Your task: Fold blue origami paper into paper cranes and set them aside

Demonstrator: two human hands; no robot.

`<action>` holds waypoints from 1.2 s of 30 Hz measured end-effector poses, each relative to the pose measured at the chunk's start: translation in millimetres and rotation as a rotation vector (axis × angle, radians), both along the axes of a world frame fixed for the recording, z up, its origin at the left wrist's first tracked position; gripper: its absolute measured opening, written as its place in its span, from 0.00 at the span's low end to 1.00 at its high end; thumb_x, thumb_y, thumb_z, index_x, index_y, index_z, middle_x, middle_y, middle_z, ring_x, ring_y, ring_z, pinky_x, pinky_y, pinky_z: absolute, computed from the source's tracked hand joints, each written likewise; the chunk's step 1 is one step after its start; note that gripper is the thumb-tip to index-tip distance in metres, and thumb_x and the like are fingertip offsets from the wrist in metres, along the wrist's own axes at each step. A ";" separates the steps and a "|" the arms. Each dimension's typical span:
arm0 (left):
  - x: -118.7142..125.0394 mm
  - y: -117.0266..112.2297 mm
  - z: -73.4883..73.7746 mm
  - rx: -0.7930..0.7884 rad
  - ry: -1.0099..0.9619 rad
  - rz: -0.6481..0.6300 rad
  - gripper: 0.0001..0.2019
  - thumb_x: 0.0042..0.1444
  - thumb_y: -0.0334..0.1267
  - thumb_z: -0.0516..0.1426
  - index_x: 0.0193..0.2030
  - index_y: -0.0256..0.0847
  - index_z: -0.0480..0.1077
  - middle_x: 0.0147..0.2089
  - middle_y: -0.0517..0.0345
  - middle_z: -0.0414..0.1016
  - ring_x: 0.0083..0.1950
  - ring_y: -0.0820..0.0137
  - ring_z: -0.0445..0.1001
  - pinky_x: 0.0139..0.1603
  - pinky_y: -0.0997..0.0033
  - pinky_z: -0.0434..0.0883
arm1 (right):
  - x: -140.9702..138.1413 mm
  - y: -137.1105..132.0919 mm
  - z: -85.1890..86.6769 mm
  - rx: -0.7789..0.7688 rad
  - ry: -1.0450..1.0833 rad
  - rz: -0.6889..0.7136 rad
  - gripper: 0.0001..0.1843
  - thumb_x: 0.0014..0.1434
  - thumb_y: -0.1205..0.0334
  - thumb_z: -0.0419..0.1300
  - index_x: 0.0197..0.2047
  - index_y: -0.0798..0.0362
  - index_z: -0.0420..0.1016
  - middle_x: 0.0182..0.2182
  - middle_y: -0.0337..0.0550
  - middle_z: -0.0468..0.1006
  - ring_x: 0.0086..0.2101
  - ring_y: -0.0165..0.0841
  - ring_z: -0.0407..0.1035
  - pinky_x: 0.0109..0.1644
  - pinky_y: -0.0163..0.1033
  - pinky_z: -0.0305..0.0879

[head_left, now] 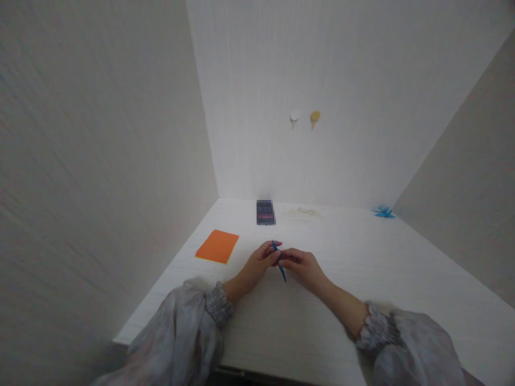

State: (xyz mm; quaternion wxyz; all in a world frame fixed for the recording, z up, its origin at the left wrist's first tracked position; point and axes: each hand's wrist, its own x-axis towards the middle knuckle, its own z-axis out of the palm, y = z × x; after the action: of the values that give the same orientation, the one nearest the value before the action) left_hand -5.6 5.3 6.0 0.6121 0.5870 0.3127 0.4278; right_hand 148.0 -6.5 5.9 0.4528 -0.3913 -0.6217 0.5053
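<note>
Pale bk wall [249, 80] has faint vert. streaks; greyer L wall [100, 134] & R wall [475, 177] flank it, boxing in a wht table [402, 262] w/ faint grain; bk wall bears a round-topped wht hook [294, 115] just L of a similar gold hook [315, 116]; brownish smudge [303, 213] marks table nr bk wall; light's soft, dim, brightest abt table's far half; dark strip [257, 375] shows below table's nr edge.

White wall hook [294, 115], gold wall hook [315, 116], pixelated dark rectangle [265, 213]
</note>
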 end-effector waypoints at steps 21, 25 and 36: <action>-4.1 0.9 -4.1 0.028 0.018 -0.023 0.24 0.52 0.44 0.55 0.55 0.41 0.60 0.38 0.57 0.69 0.35 0.74 0.65 0.40 0.71 0.61 | 1.7 0.5 -1.7 -0.030 0.064 -0.003 0.12 0.44 0.58 0.63 0.34 0.51 0.76 0.32 0.41 0.78 0.34 0.35 0.72 0.44 0.43 0.66; -4.9 1.1 -4.9 0.034 0.027 -0.037 0.24 0.52 0.43 0.55 0.56 0.42 0.60 0.40 0.57 0.69 0.37 0.73 0.65 0.42 0.70 0.61 | 2.8 1.6 -5.9 -0.031 0.085 0.011 0.11 0.45 0.60 0.62 0.34 0.52 0.75 0.32 0.41 0.78 0.34 0.35 0.72 0.43 0.42 0.65; -5.0 2.6 -4.1 0.075 0.085 -0.030 0.26 0.53 0.41 0.53 0.58 0.40 0.55 0.40 0.57 0.69 0.39 0.71 0.66 0.45 0.68 0.62 | 2.5 1.5 -5.3 0.055 -0.062 -0.033 0.12 0.49 0.59 0.58 0.37 0.52 0.75 0.31 0.41 0.78 0.34 0.35 0.72 0.41 0.41 0.66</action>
State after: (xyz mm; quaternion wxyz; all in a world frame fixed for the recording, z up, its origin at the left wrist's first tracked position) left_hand -10.6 7.9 1.9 0.5824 0.6316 0.3132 0.4046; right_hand 150.5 -5.0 0.6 0.4522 -0.4042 -0.6427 0.4680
